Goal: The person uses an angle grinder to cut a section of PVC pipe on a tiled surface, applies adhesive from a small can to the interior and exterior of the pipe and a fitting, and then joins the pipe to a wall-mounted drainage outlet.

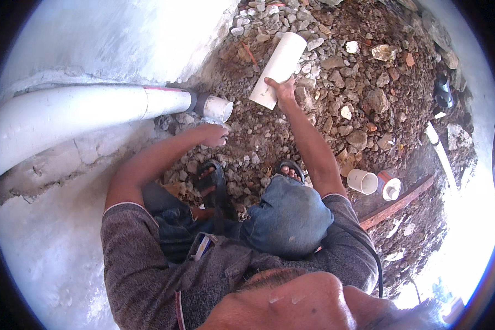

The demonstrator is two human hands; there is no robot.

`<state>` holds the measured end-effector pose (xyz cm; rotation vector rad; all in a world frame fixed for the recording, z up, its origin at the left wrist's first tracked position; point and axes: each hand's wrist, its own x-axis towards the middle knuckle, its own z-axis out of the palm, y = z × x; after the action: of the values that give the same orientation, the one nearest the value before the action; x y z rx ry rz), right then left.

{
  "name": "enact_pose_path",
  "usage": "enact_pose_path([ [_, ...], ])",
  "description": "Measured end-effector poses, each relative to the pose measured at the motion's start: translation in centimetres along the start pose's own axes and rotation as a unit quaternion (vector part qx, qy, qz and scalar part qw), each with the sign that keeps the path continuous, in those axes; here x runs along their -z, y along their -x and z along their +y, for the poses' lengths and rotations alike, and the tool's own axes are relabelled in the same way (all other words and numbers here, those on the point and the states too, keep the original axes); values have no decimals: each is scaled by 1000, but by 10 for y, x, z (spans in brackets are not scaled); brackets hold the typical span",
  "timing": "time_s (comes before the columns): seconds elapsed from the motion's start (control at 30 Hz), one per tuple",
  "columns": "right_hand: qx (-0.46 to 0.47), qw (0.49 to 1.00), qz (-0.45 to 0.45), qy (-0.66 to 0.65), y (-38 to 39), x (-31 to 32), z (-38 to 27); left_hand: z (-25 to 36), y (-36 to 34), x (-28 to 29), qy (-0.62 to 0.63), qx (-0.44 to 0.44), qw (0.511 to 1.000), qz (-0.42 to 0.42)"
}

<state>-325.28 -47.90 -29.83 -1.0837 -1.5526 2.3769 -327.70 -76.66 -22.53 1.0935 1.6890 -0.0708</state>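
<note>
My right hand [284, 92] grips the lower end of a short white plastic pipe [283, 61], thumb across its side. The pipe tilts up and away to the right over the stony ground. My left hand [213, 135] is closed, fingers curled inward, and what they hold, if anything, is hidden. Just beyond it lies a short white pipe piece [219, 108] with its open end facing right. A dark grey ring [201, 103] shows at that piece's left end, close to the end of a long white pipe [115, 104] along the wall.
Loose stones and rubble [363, 93] cover the ground. To the right are a white pipe offcut [362, 181], a small can [389, 187], a wooden strip [396, 203] and a thin white pipe [441, 154]. A pale wall [115, 44] rises at left.
</note>
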Motion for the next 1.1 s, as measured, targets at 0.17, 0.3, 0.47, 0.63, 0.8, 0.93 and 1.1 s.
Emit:
enact_pose_path([
  [0.17,97,995,-18,-30,-13,12,2,-4,-12,2,-6,-31,999,14],
  [0.3,86,996,-2,-34,-2,22,-35,-15,-20,-1,-14,-36,999,26],
  [0.47,158,983,89,15,-1,71,-66,-13,-33,8,-4,-52,998,41],
  [0.63,152,970,166,89,8,146,-102,-9,-41,16,-23,-66,997,36],
  [0.8,150,948,226,167,15,192,-115,-3,-45,22,-25,-41,999,16],
  [0.93,126,949,242,156,26,197,-107,12,-48,37,-24,-44,999,10],
  [1.1,175,933,248,192,20,198,-91,23,-51,45,-38,-39,998,24],
])
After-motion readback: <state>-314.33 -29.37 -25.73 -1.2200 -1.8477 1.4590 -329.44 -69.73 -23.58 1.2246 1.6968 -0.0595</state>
